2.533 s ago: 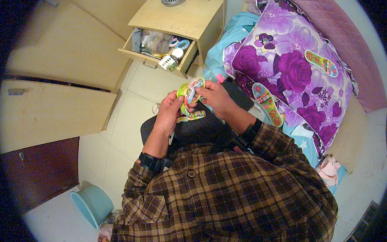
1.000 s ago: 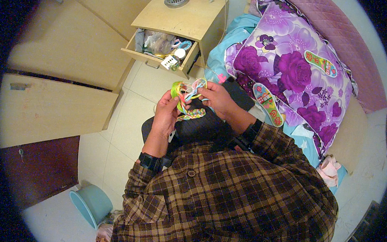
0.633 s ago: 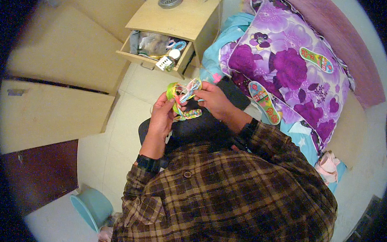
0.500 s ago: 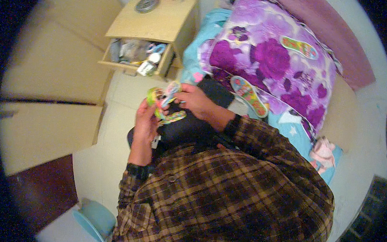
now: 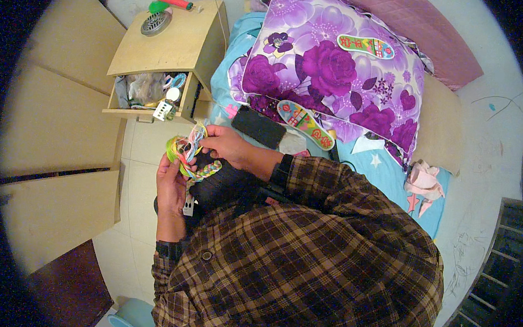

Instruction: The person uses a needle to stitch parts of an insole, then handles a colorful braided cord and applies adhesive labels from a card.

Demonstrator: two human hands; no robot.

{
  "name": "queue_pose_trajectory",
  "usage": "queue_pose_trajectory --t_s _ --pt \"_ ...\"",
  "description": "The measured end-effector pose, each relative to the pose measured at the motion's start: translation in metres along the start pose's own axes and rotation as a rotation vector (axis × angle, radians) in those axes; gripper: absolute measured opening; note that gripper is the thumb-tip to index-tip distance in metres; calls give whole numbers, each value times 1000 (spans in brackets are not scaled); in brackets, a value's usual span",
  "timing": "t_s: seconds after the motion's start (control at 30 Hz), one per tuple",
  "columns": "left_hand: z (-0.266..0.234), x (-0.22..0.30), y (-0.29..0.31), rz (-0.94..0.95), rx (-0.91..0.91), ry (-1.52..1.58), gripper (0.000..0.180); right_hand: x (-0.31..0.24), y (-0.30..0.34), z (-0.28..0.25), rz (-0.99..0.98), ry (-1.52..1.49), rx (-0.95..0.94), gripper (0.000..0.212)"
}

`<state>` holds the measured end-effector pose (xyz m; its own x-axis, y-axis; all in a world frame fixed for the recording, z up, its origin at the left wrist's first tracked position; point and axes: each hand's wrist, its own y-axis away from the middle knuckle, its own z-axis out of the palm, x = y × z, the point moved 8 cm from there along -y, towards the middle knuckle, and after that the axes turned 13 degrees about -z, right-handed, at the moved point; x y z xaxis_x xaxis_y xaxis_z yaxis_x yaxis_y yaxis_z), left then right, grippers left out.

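In front of my dark-clad lap, a loose bundle of colourful thread (image 5: 184, 148) in yellow-green, pink, white and light blue spans both hands. My left hand (image 5: 171, 186) is closed on its yellow-green side, with the thumb up. With fingers pinched, my right hand (image 5: 226, 147) grips strands at the bundle's right side. Below the right fingers lies a thick braid of multicoloured thread (image 5: 208, 171), which seems to run out of the bundle. Its join is partly hidden by the hands.
Ahead stands a wooden nightstand (image 5: 167, 50), its drawer (image 5: 137, 112) pulled out and full of small things. On the bed to the right are a purple flowered pillow (image 5: 334, 68), two patterned insoles (image 5: 306, 125) (image 5: 366, 46), a black phone-like slab (image 5: 258, 127) and pink cloth (image 5: 425, 181). A blue basin (image 5: 132, 317) sits lower left.
The whole scene has shifted left in the picture as my head turned, and it looks sharper. Both hands keep their hold on the thread, with little change in their pose.
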<state>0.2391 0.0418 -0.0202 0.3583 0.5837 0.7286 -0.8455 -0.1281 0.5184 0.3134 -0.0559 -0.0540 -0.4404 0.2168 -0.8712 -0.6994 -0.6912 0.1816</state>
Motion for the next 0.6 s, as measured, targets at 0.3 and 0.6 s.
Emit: queue_pose_trajectory --t_s 0.3,0.6 --pt "-3 -4 1 -41 34 24 27 -9 1 10 -23 17 -68 15" --pt "-10 -10 -2 -66 126 -30 32 -1 5 11 94 32 -36 14"
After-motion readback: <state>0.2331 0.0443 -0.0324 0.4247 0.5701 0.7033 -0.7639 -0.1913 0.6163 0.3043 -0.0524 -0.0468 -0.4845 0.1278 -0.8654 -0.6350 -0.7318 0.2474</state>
